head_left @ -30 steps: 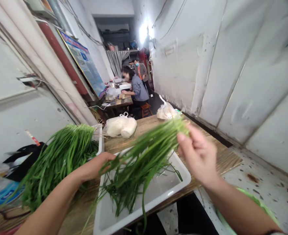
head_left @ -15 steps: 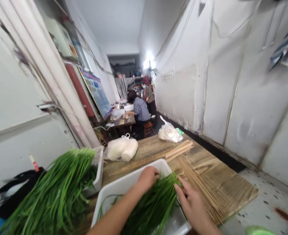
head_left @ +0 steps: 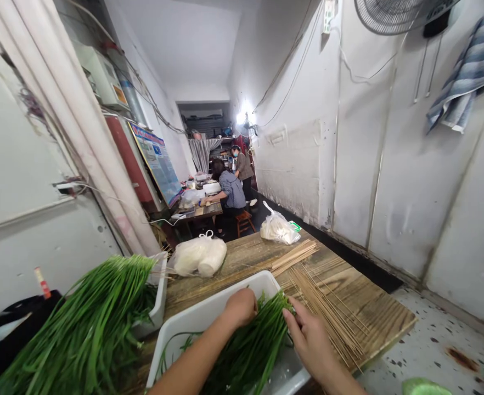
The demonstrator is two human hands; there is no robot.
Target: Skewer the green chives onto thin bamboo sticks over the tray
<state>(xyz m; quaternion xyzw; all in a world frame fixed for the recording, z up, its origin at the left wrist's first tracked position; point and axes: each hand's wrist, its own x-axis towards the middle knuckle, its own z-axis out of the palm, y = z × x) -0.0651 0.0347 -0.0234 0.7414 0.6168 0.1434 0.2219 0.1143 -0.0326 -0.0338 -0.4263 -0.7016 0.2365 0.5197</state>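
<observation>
A bunch of garlic chives (head_left: 248, 351) lies in a white plastic tub (head_left: 172, 334) in front of me, cut ends toward the upper right. My left hand (head_left: 241, 308) is closed at the bunch's far left edge, its fingers curled down; what is in them is hidden. My right hand (head_left: 308, 329) pinches the chive ends between thumb and fingers at the tub's right rim. Beside that hand many thin bamboo skewers (head_left: 328, 307) are spread on the wooden table (head_left: 384, 310).
A larger heap of chives (head_left: 89, 318) overhangs a second white tub (head_left: 159, 302) at left. Two knotted plastic bags, one left (head_left: 201, 257) and one right (head_left: 280, 227), stand at the table's far edge near a skewer bundle (head_left: 294, 257). Two people (head_left: 231, 189) are farther back.
The view has shifted, so the scene sits slightly farther left and a wall fan shows. My left hand has curled tighter; my right stays at the chive ends.
</observation>
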